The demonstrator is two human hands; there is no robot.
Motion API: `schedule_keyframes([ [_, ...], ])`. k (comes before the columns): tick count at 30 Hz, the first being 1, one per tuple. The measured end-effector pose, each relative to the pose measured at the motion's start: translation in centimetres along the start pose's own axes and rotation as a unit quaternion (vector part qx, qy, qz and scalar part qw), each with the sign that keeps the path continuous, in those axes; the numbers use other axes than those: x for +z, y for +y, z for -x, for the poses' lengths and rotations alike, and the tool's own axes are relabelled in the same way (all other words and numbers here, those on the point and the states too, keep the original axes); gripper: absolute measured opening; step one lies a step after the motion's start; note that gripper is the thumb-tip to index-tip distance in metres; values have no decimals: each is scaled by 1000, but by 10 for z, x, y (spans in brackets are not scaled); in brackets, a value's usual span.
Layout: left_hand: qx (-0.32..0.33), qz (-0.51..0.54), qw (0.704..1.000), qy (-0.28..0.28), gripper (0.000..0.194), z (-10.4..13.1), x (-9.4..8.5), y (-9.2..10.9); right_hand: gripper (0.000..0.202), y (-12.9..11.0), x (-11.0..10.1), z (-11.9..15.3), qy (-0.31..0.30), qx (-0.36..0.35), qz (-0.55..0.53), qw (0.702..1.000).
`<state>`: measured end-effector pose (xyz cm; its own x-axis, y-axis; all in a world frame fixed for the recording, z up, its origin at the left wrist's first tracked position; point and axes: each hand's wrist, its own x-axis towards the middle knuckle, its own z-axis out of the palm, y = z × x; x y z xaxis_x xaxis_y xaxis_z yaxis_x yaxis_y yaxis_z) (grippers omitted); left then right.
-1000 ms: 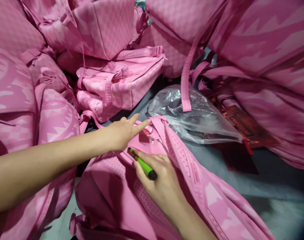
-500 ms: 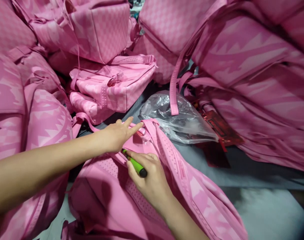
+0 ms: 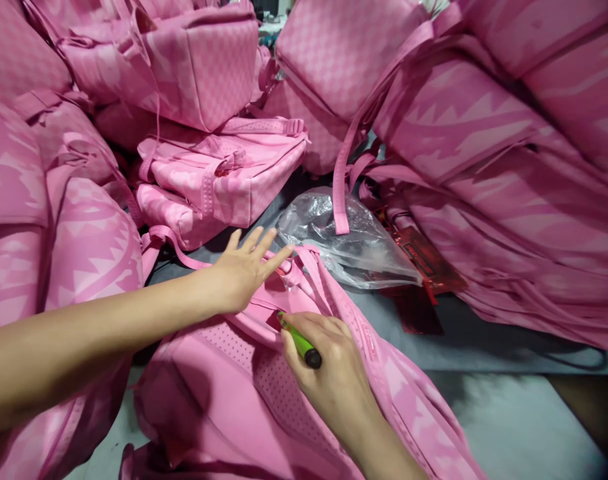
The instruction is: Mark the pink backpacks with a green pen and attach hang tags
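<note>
A pink backpack lies in front of me with its perforated back panel and straps facing up. My left hand rests on its upper end, fingers spread, holding nothing. Between the fingers and thumb of my right hand is a green marker with a black end. The marker's far end points up and left at the backpack's pink fabric just beside my left hand. Whether its tip touches the fabric, I cannot tell.
A clear plastic bag lies beyond the backpack, with red tags to its right. Several pink bags are heaped around, including a small one behind my left hand and large ones at right. A grey surface lies beneath.
My right hand has moved to the right with the marker, away from my left hand. The fingers of my left hand have spread wider.
</note>
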<state>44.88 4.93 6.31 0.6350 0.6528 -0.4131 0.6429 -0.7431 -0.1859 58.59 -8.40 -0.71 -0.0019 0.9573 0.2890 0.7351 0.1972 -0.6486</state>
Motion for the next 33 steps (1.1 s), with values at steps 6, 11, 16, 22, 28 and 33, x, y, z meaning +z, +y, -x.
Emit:
schedule_keyframes([
  [6,49,-31,995,78,114,-15,19,12,21,9,3,2,11,-2,-21,1000],
  [11,62,-29,988,135,100,-16,26,8,20,7,1,-2,-7,2,-25,1000],
  [16,65,-34,991,115,92,-17,23,5,20,-2,3,-6,4,5,-16,1000],
  [22,65,-48,995,52,89,-13,9,5,19,-1,2,-5,5,7,-32,999],
  [28,-24,0,1000,-10,102,-2,-2,-3,20,-1,6,-3,13,14,-47,999],
  [33,-4,1,1000,-21,106,0,-4,-9,22,-6,8,-5,8,28,-62,998],
])
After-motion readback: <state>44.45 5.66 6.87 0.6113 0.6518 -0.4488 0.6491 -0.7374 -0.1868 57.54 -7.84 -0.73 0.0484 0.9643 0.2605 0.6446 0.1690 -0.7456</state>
